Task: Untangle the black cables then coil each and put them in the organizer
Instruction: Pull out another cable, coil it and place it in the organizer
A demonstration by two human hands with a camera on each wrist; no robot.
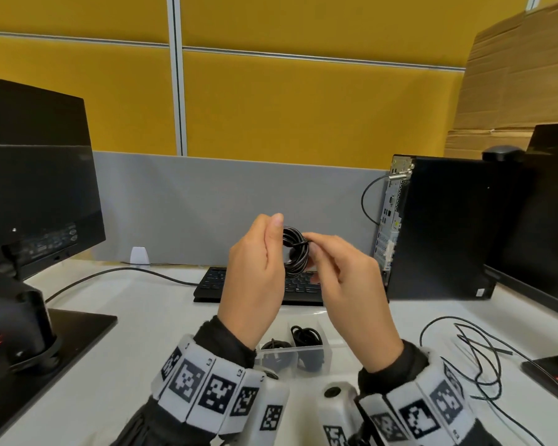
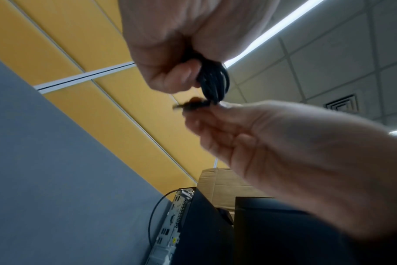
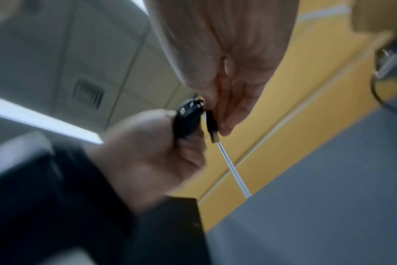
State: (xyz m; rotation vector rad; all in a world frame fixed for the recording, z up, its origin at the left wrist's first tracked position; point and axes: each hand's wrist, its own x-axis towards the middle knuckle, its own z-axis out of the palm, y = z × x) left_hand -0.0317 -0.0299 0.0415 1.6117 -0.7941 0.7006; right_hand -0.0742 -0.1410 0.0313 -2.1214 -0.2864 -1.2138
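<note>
A small coil of black cable (image 1: 295, 252) is held up above the desk. My left hand (image 1: 261, 252) grips one side of it, fingers curled round the loops. My right hand (image 1: 316, 249) pinches the cable's free end, which crosses the coil. The left wrist view shows the coil (image 2: 215, 82) under my left hand (image 2: 165, 53), and the plug end (image 2: 188, 105) at my right hand's fingertips (image 2: 215, 109). In the blurred right wrist view the plug (image 3: 212, 129) hangs from my right hand (image 3: 227, 100). The clear organizer (image 1: 322, 358) sits below my wrists, with two coiled cables (image 1: 306, 336) inside.
A loose black cable (image 1: 477, 355) lies tangled on the white desk at the right. Behind my hands is a black keyboard (image 1: 213, 281). A PC tower (image 1: 442, 226) stands at the right, with monitors (image 1: 36, 175) at both sides and cardboard boxes (image 1: 522, 75) behind.
</note>
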